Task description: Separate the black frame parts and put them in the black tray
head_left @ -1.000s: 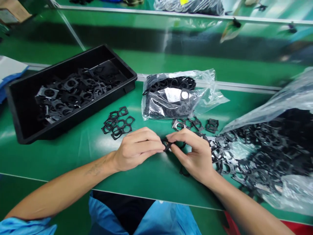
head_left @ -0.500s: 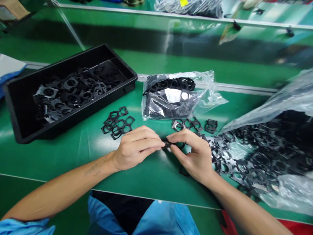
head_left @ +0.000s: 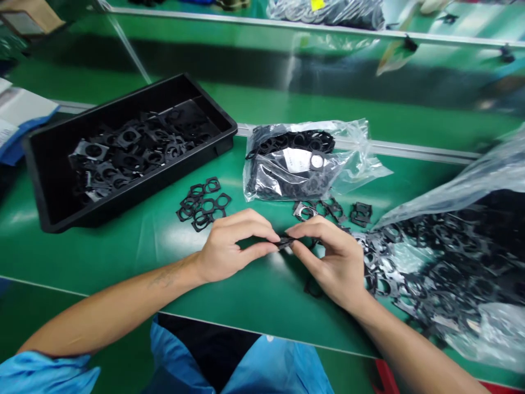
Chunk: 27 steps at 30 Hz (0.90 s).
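Since a second ago, the fingers of my left hand (head_left: 227, 249) have parted from its thumb behind the tips. They and the fingers of my right hand (head_left: 338, 260) pinch a thin black part (head_left: 285, 242), mid-frame, over the green tabletop (head_left: 254, 306); a black tray (head_left: 135, 191) of ring-holed plates (head_left: 129, 137) sits upper left.

The left hand (head_left: 233, 246) and right hand (head_left: 336, 257) hide both ends of the black bit (head_left: 285, 242), so its shape is hard to tell. The right edge cuts off the big bag (head_left: 494, 164). The top edge cuts the box (head_left: 35, 19). Marks on the label (head_left: 296, 161) are too small to read.
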Tool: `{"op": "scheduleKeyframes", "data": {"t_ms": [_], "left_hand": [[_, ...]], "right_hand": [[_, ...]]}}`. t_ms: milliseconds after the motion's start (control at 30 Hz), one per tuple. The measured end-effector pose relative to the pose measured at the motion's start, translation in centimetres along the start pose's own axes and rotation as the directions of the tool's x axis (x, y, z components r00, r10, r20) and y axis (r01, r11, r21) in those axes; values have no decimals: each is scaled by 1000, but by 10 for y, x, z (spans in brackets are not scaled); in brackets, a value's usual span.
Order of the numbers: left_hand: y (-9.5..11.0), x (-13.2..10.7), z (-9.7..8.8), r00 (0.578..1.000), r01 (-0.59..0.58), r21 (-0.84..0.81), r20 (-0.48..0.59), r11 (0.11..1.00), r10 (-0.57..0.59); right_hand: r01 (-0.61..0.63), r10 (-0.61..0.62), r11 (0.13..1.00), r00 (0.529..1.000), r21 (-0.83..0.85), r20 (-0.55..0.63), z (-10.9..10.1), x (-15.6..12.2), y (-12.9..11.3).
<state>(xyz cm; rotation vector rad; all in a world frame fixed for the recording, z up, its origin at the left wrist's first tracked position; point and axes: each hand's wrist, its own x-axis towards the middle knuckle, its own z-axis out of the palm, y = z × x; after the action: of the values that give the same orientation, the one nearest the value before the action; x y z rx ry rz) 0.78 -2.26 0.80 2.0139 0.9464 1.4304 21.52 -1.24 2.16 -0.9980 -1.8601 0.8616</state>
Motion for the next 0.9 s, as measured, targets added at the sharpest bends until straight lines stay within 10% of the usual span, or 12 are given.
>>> {"op": "scheduleKeyframes", "data": {"t_ms": [300,567,900], "left_hand": [[-2,-4,0,971,241,-155,27,958,-240],[1,-2,-2,1000,-6,-64,-4,998,6],[-1,-4,2,996,90,-59,-19,994,-91]], "right_hand": [[-116,116,984,993,136,9,1,-1,-1],[-96,91,987,995,126,46,-2,3,0],[-156,152,982,987,111,44,-1,3,-1]]}}
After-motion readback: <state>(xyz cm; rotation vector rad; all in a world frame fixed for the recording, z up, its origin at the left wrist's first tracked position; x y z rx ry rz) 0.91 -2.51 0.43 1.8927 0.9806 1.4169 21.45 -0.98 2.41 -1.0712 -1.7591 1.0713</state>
